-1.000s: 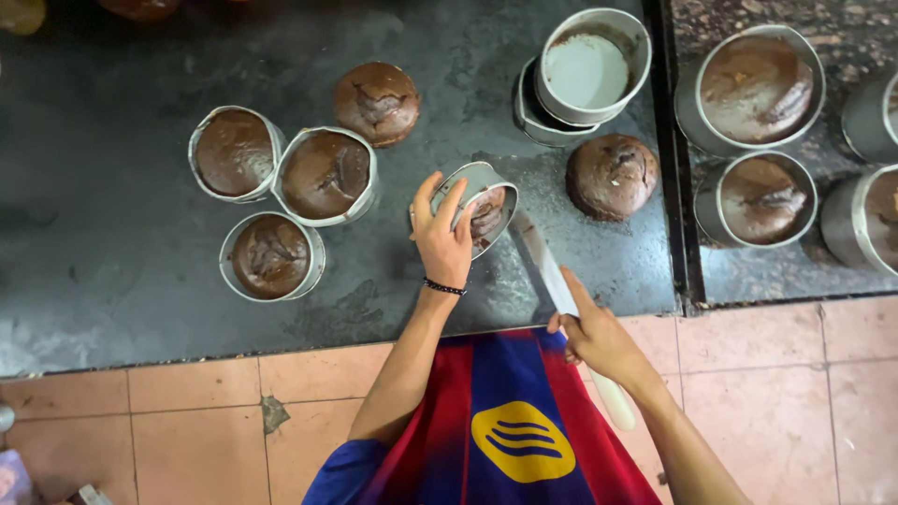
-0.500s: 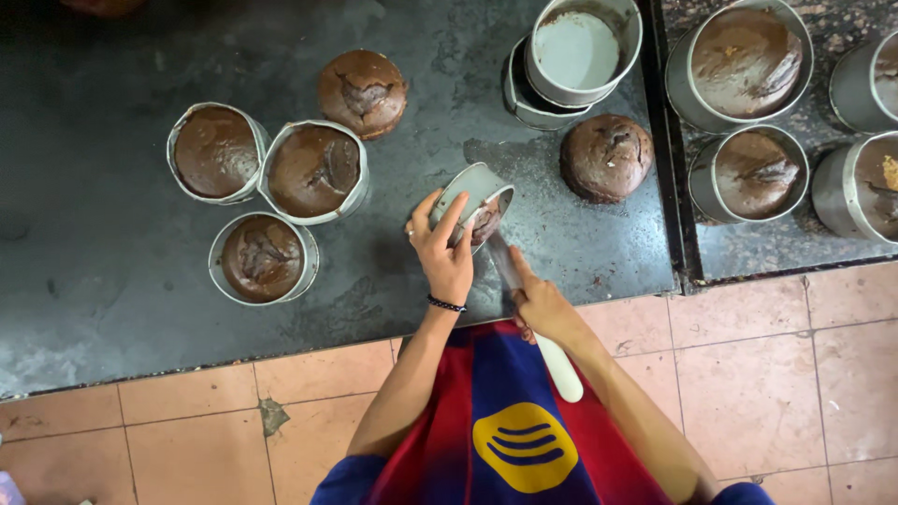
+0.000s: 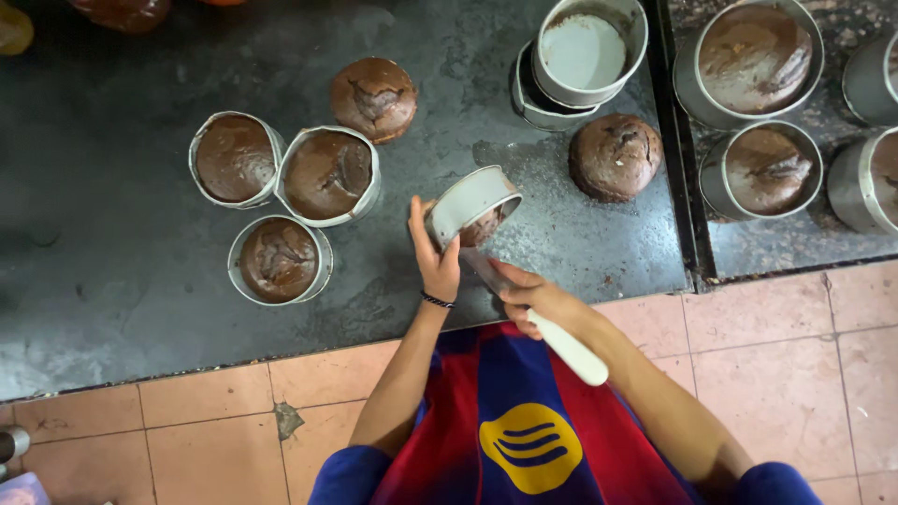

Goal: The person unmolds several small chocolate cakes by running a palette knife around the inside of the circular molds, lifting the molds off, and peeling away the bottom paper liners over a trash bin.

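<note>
While the left hand [image 3: 436, 257] grips a small round metal cake tin [image 3: 470, 204] by its rim, fingers wrapped around the wall and thumb on the near side, the tin is tilted on its side above the dark tabletop [image 3: 112, 309], its open mouth facing down and toward the person. A dark chocolate cake [image 3: 483, 227] shows inside it. The right hand [image 3: 543, 304] is closed around the white handle of a knife [image 3: 528, 313], fingers curled tight, and the blade runs up toward the mouth of the tin; its tip seems to sit between cake and wall, though the view there is too dim to be sure.

To the left, three filled tins stand upright in a cluster [image 3: 281, 201], touching or nearly touching one another. Just beyond them lies a turned-out cake [image 3: 374, 96] bare on the tabletop, and another bare cake [image 3: 615, 156] lies to the right of the held tin. Behind that one, an empty tin [image 3: 587, 49] sits tilted in a second empty tin. Further right, past a dark seam, more filled tins [image 3: 756, 61] stand on a speckled surface. The person wears a striped red and blue apron [image 3: 505, 411], and a dark band circles the left wrist.
</note>
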